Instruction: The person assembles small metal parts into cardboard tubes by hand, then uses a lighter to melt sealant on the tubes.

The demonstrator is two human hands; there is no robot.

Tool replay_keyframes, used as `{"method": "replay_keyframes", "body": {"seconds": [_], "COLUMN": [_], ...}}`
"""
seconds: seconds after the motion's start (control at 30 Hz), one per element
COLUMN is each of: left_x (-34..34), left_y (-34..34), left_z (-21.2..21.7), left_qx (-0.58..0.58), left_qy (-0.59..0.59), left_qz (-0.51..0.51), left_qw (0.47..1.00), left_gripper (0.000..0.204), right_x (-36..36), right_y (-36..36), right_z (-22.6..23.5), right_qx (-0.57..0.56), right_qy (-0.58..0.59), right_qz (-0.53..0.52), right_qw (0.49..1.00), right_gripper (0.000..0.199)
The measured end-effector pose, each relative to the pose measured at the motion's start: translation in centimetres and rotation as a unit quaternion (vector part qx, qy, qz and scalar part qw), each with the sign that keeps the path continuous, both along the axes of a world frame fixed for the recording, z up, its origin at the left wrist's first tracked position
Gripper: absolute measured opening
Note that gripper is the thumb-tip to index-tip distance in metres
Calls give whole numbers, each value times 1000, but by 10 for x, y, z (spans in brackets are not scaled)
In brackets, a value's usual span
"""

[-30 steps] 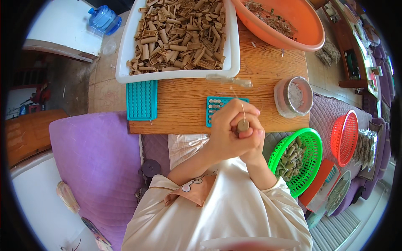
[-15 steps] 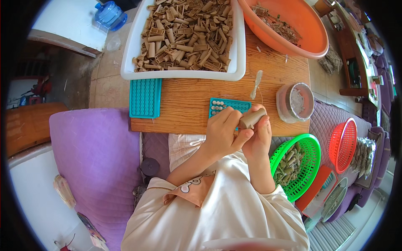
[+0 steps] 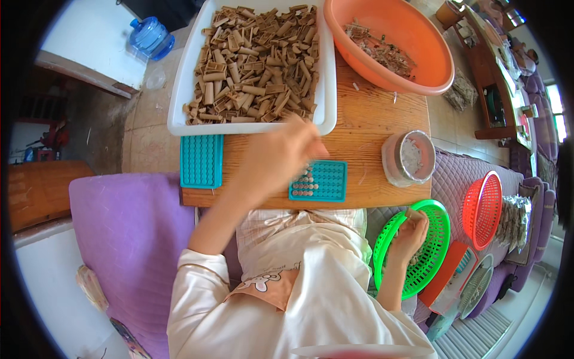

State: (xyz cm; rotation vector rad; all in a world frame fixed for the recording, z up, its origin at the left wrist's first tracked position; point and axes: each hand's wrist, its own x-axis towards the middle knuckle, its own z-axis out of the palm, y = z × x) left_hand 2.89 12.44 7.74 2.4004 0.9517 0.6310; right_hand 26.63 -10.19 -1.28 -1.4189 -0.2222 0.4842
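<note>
Upper left of frame: blue water jug (image 3: 149,37) on the floor, well apart from the work.

Centre left: teal grid tray (image 3: 201,160), empty cells, lying just below the white tray (image 3: 179,90), which is heaped with short brown tubes (image 3: 254,66), long axes in all directions.

Centre: left hand (image 3: 281,158) reaches up and forward over the wooden table (image 3: 371,119). Fingertips sit at the near rim of the white tray, just above a second teal grid tray (image 3: 320,180) whose left columns already hold tube pieces. Fingers blurred; cannot tell how far open, or whether anything is pinched. Nearest tubes lie just beyond the fingertips, toward top of frame.

Upper right: orange basin (image 3: 418,54) with scraps. Below it, a round lidded tub (image 3: 408,158).

Lower right: right hand (image 3: 409,236) down in the green basket (image 3: 418,257), fingers curled around a small brown tube (image 3: 414,213). Red basket (image 3: 484,209) beside.

Left hand is nearer the tube heap and the part-filled grid; right hand is well apart from both.
</note>
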Motion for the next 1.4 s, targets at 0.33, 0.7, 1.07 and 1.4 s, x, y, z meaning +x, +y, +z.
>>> {"method": "replay_keyframes", "body": {"seconds": [0.33,0.7,1.07,1.4], "left_x": [-12,-14,-15,-9], "left_y": [163,170,159,166], "left_z": [-68,-80,-54,-46], "left_qx": [203,150,-99,-122], "left_qy": [347,299,97,169], "left_qz": [86,136,133,135], "left_qw": [912,933,981,969], "left_gripper": [15,9,25,35], "right_x": [94,43,80,161], "right_y": [-3,296,301,447], "right_z": [58,78,105,-8], "right_qx": [-543,-234,-264,-529], "right_qy": [-458,-567,-326,-508], "right_qz": [324,428,712,376], "right_qw": [624,663,563,567], "right_gripper": [23,24,20,33]}}
